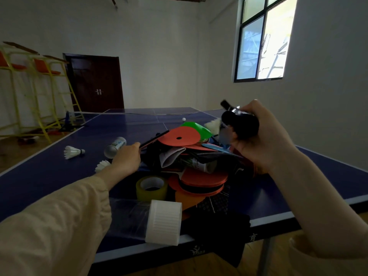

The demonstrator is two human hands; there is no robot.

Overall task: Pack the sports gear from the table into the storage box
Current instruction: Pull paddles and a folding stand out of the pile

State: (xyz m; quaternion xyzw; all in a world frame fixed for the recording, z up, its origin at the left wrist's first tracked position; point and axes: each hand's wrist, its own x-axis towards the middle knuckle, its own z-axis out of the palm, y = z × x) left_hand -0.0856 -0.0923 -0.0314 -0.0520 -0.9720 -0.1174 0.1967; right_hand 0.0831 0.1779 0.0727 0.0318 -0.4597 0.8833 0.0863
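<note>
Two hands are busy over a heap of sports gear [191, 156] piled on the blue table [39, 176]. The right hand [258, 144] is lifted over the far right of the heap, its grip clenched round a dark rounded object with a shiny metal part [240, 124] — what it is exactly, I can't tell. The left hand [127, 158] reaches in from the left, fingertips pinching the edge of a thin dark flat piece, perhaps a paddle [153, 139], which sticks out under the orange disc [179, 138].

No storage box is plainly in view, and most of the gear sits out on the table: a green disc [197, 128] at the far side, a roll of tape [152, 187] near, and a white ribbed cap [163, 224] right at the near edge. To the left lie two shuttlecocks [73, 152], a tube [115, 148] on its side, and farther off a small white ball [183, 119].

Here's the danger, as I read it: pull that flat piece out and the discs stacked on it could slide and scatter. That cap could be knocked to the floor by a sleeve, and the tube and ball look ready to roll.
</note>
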